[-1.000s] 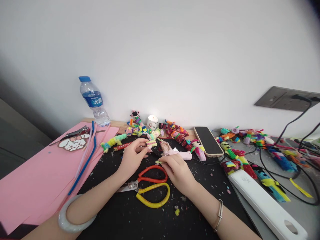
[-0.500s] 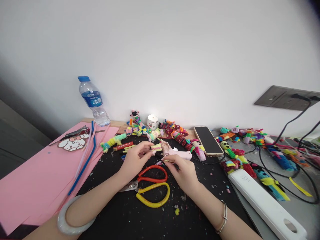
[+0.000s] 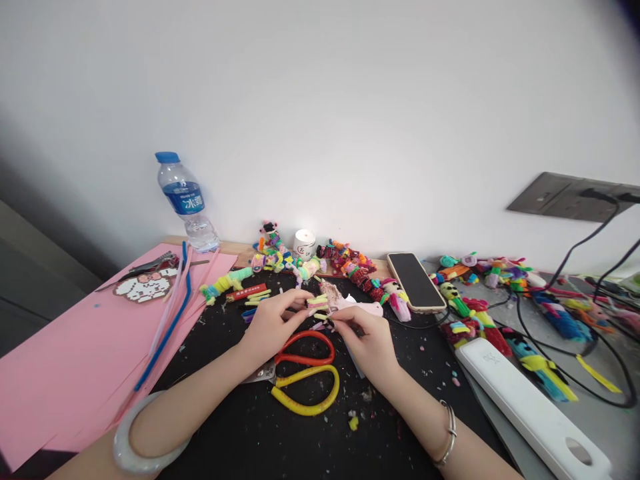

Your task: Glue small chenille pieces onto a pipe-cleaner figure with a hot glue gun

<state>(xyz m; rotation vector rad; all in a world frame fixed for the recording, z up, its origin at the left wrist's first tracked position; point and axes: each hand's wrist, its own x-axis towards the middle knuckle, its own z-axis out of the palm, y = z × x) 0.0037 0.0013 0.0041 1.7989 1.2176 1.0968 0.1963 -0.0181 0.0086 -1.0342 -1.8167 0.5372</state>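
Both hands have closed on, seemingly, a striped craft piece point(image 3: 319, 305).

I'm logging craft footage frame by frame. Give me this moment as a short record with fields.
left hand: pinches a small yellow-and-pink pipe-cleaner piece
right hand: fingertips meet the same piece
below hands: red-and-yellow scissors lying on black mat
left side: pink paper, water bottle
right side: phone, white power strip

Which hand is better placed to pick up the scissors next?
Probably the right hand: the scissors loops lie just beside it, and it pinches only a small scrap. The left hand grips the striped yellow-pink piece.
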